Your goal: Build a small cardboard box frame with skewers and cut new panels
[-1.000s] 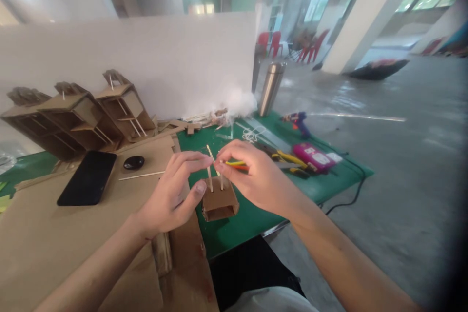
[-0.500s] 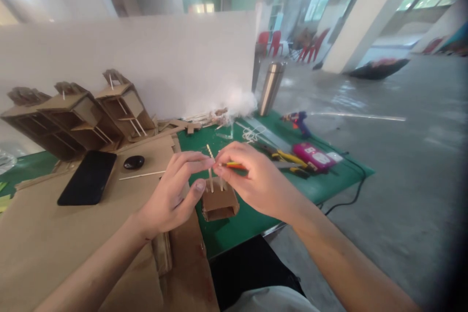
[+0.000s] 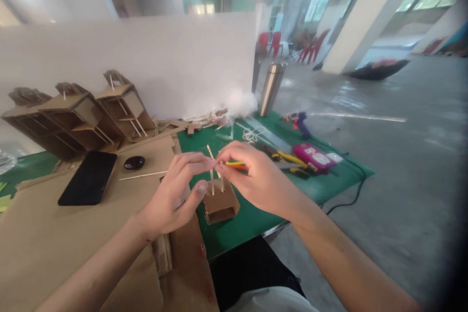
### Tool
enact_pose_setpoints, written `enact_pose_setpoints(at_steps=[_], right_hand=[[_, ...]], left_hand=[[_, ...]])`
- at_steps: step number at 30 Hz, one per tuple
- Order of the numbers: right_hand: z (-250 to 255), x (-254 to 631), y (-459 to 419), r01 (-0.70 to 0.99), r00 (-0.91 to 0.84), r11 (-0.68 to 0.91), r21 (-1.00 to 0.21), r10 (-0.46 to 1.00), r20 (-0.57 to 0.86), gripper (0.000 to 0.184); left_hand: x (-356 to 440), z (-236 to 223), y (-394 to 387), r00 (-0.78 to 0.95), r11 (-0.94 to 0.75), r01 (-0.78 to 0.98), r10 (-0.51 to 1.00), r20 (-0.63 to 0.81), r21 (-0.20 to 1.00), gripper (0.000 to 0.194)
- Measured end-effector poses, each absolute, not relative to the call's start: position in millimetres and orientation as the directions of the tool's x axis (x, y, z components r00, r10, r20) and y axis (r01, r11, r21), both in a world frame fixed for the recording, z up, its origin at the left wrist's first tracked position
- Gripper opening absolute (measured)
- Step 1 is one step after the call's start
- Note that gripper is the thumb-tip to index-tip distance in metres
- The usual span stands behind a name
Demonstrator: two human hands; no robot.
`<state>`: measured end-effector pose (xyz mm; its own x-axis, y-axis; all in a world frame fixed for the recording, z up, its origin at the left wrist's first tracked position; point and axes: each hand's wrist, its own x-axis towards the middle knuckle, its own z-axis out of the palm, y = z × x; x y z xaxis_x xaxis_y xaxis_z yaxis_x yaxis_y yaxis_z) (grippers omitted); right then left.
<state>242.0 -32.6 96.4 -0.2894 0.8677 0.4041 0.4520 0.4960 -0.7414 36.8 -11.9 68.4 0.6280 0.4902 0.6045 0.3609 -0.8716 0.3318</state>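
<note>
My left hand (image 3: 173, 192) is loosely spread, the thumb well apart from the fingers, whose tips reach over to meet those of my right hand (image 3: 252, 175). In the right I have thumb and forefinger drawn together; whatever sits between their tips is too small and covered to make out. A yellow and orange strip shows inside that finger loop, and I cannot tell whether I hold it or it lies beyond.

Just under my fingertips is the box (image 3: 220, 200), seemingly resting on the green bench (image 3: 239, 234) beside the cardboard sheet (image 3: 51, 234), its open end towards me. Two sticks (image 3: 212, 185) stand up from its top. I judge the box very light, so it would skid or tip at a nudge; its walls look stiff enough along the edges but likely to crush in the middle. I'd take it by the two sides, low down, with little squeeze. The sticks seem dry, thin and snappable, best pinched near their holes.

Farther off lie the pliers (image 3: 295, 159), then the glue gun (image 3: 300, 122).
</note>
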Motion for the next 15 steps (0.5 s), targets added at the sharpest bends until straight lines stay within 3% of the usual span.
enact_pose_setpoints(at_steps=[9,15], right_hand=[[99.6,243.0,-33.4,0.450,-0.292,0.450,-0.772,0.891,0.348,0.014],[109.5,245.2,-33.5,0.416,-0.261,0.503,-0.758,0.864,0.430,0.014]], left_hand=[[35.5,67.9,-11.2,0.620,-0.863,0.375,0.505,0.600,0.338,0.034],[37.5,67.6,-9.8,0.619,-0.859,0.373,0.512,0.596,0.350,0.032]])
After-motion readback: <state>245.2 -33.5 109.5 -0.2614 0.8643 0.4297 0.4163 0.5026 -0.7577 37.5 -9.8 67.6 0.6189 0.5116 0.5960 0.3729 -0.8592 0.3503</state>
